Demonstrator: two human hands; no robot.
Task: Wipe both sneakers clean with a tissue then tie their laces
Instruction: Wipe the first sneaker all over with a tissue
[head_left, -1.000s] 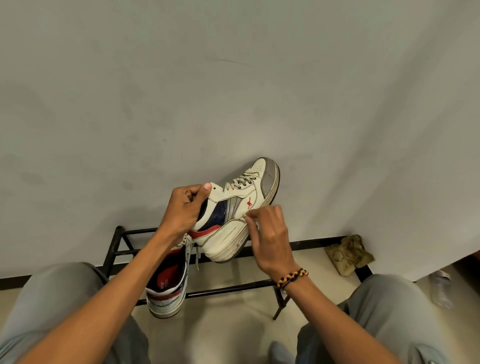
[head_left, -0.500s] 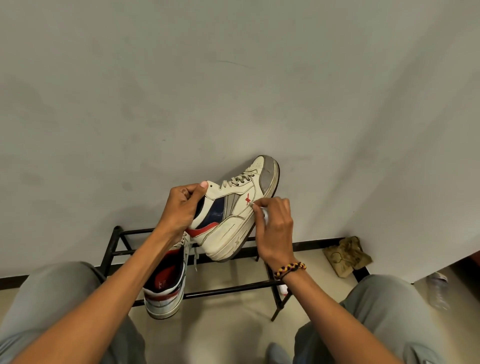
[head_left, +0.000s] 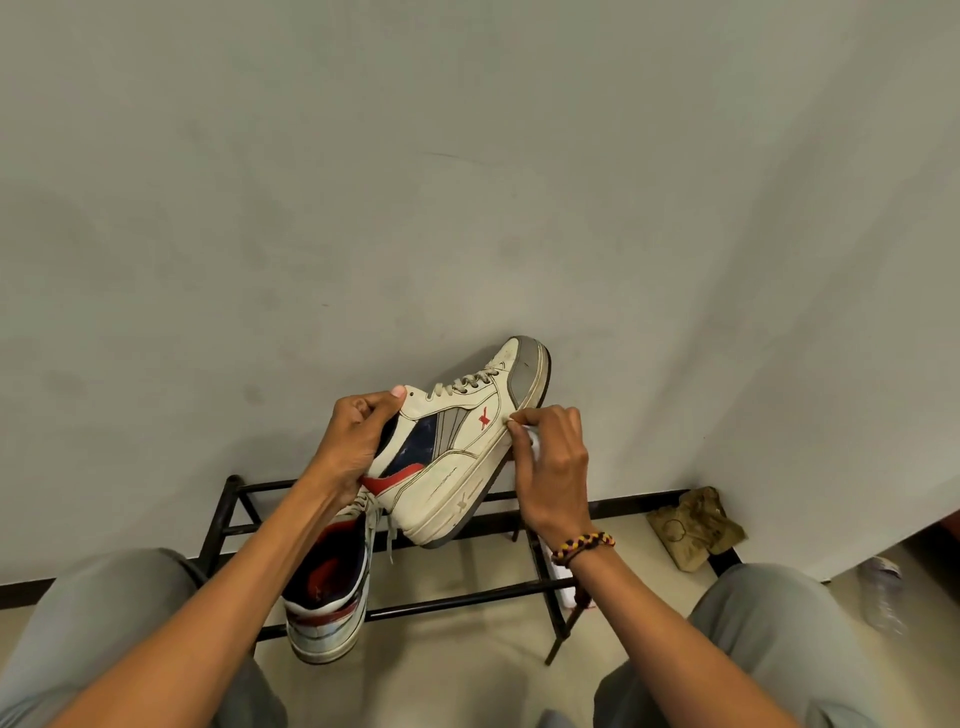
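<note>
A cream sneaker (head_left: 457, 462) with navy, grey and red panels is held up in the air, toe pointing up and to the right. My left hand (head_left: 353, 447) grips its heel collar, thumb on the top edge. My right hand (head_left: 550, 467) pinches a small white tissue (head_left: 535, 441) against the sneaker's side near the sole at the forefoot. The second sneaker (head_left: 327, 592) stands on the black rack (head_left: 467, 597) below, opening toward me, its laces loose.
The black metal rack stands against a plain grey wall (head_left: 467, 182). A crumpled tan cloth (head_left: 693, 530) lies on the floor at the rack's right end. Something white (head_left: 563, 584) lies by the rack under my right wrist. My grey-trousered knees fill both lower corners.
My right hand with the tissue has slid up along the sneaker's side, from near the midsole toward the forefoot. The left hand keeps its grip on the heel.
</note>
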